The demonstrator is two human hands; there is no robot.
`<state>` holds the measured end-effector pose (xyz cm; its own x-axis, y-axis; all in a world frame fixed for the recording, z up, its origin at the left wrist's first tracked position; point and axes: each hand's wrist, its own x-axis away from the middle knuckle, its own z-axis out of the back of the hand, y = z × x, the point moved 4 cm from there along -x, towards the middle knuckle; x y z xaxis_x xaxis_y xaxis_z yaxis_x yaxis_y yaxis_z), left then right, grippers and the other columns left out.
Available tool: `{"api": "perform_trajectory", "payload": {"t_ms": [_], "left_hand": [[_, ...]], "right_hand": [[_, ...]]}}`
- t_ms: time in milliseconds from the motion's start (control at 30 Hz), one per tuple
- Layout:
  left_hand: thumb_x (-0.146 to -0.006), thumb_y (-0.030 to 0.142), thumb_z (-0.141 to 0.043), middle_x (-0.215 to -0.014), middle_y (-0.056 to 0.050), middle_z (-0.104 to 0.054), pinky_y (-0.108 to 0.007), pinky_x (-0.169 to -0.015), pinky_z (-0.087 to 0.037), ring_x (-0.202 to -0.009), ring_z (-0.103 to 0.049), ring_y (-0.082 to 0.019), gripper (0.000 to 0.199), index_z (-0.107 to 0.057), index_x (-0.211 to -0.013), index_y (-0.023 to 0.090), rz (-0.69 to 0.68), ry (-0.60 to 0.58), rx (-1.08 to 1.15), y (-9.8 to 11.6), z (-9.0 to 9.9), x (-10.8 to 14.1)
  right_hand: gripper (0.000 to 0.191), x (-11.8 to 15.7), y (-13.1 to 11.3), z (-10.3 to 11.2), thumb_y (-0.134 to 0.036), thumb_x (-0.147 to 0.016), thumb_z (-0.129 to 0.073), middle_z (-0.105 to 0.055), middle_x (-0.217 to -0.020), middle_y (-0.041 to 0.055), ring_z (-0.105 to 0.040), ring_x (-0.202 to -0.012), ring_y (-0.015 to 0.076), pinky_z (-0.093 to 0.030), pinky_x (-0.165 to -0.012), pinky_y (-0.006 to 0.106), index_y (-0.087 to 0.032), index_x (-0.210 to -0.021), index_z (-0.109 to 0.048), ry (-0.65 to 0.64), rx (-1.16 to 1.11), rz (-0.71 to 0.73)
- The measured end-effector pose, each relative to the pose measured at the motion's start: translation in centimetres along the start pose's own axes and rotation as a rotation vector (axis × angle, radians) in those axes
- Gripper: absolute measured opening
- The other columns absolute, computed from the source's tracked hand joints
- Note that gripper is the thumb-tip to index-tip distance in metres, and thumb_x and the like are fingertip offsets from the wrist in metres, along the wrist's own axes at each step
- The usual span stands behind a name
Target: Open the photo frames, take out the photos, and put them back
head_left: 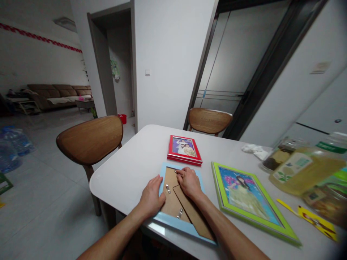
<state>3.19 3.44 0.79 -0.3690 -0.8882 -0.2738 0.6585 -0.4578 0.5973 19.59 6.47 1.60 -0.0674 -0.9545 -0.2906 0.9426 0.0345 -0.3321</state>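
Observation:
A light blue picture frame (pixel 173 221) lies face down at the table's near edge, its brown backing board (pixel 170 202) facing up. On the board are a folded brown stand leg (pixel 189 209) and small metal clips (pixel 180 213). My left hand (pixel 151 196) grips the frame's left side, thumb over the edge by the board. Near the far edge, my right hand (pixel 188 182) has its fingers bent together at another metal clip (pixel 175 172), partly hidden by the fingertips.
Beyond the blue frame is a stack of red picture frames (pixel 184 147). A green picture frame (pixel 249 196) lies to the right, near a yellow cutout (pixel 317 220), a large bottle of yellow liquid (pixel 303 166), jars and white tissue (pixel 255 151). Wooden chairs (pixel 92 139) flank the white table (pixel 130 162).

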Motion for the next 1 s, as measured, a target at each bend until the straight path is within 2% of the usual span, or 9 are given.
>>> {"api": "perform_trajectory", "payload": {"t_ms": [167,267,367,467,667,733,833,1000], "left_hand": [[-0.068,0.017,-0.045,-0.123,-0.012,-0.044,-0.036,-0.097,-0.03,-0.114,-0.038,-0.022,0.05,-0.043,-0.117,0.008,0.01,-0.001,-0.014,0.0,0.2,-0.3],[-0.068,0.017,-0.044,-0.123,-0.013,-0.044,-0.034,-0.097,-0.029,-0.113,-0.039,-0.021,0.051,-0.042,-0.118,0.006,0.023,0.007,-0.021,-0.1,0.1,-0.4],[-0.067,0.015,-0.044,-0.124,-0.013,-0.043,-0.033,-0.098,-0.027,-0.114,-0.038,-0.021,0.052,-0.041,-0.118,0.006,0.032,0.01,-0.022,-0.2,-0.1,-0.7],[-0.065,0.014,-0.045,-0.124,-0.011,-0.043,-0.034,-0.097,-0.027,-0.114,-0.038,-0.02,0.052,-0.042,-0.117,0.01,0.035,0.003,-0.02,-0.3,-0.3,-1.1],[-0.065,0.013,-0.044,-0.124,-0.011,-0.044,-0.034,-0.097,-0.028,-0.113,-0.039,-0.021,0.052,-0.042,-0.117,0.01,0.032,-0.001,-0.015,-0.2,-0.2,-1.3],[-0.066,0.014,-0.045,-0.124,-0.011,-0.044,-0.034,-0.097,-0.028,-0.113,-0.039,-0.021,0.052,-0.042,-0.117,0.009,0.035,0.002,-0.01,-0.2,-0.2,-1.2],[-0.067,0.016,-0.046,-0.124,-0.01,-0.044,-0.034,-0.097,-0.027,-0.113,-0.039,-0.02,0.05,-0.043,-0.117,0.011,0.044,0.009,0.007,-0.4,-0.2,-1.1],[-0.069,0.017,-0.047,-0.125,-0.012,-0.043,-0.033,-0.098,-0.025,-0.114,-0.038,-0.02,0.047,-0.046,-0.115,0.01,0.057,0.017,0.078,-0.4,-0.1,-1.1]], "right_hand": [[0.032,0.2,-0.4,0.4,-0.026,-0.077,-0.04,-0.056,-0.093,0.0076,-0.047,-0.085,0.0178,-0.035,-0.074,0.028,-0.021,-0.103,-0.057,-0.03,-0.025,0.005],[0.039,2.0,-0.8,1.8,-0.026,-0.073,-0.047,-0.054,-0.104,0.0068,-0.046,-0.095,0.0169,-0.033,-0.084,0.028,-0.02,-0.111,-0.051,-0.087,-0.085,0.109],[0.034,5.0,-1.3,3.0,-0.025,-0.067,-0.054,-0.048,-0.115,0.0054,-0.042,-0.104,0.0174,-0.03,-0.089,0.029,-0.024,-0.1,-0.059,-0.255,-0.209,0.266],[0.024,7.1,-1.4,3.6,-0.026,-0.066,-0.056,-0.045,-0.119,0.0039,-0.039,-0.108,0.0192,-0.027,-0.092,0.034,-0.027,-0.088,-0.064,-0.338,-0.264,0.288],[0.012,7.2,-1.5,2.8,-0.029,-0.068,-0.054,-0.051,-0.111,0.0027,-0.043,-0.104,0.0199,-0.031,-0.088,0.036,-0.027,-0.074,-0.065,-0.228,-0.249,0.215],[0.018,7.1,-1.2,2.6,-0.031,-0.067,-0.055,-0.049,-0.112,0.0048,-0.043,-0.103,0.02,-0.032,-0.088,0.035,-0.025,-0.082,-0.064,-0.166,-0.25,0.179],[0.036,7.0,-0.9,2.6,-0.032,-0.065,-0.056,-0.05,-0.109,0.0096,-0.045,-0.099,0.0209,-0.033,-0.087,0.033,-0.018,-0.098,-0.057,-0.084,-0.223,0.117],[0.031,6.6,-1.1,2.5,-0.02,-0.066,-0.049,-0.057,-0.091,0.0073,-0.048,-0.087,0.0188,-0.036,-0.08,0.029,-0.016,-0.095,-0.058,-0.082,-0.175,0.098]]}}
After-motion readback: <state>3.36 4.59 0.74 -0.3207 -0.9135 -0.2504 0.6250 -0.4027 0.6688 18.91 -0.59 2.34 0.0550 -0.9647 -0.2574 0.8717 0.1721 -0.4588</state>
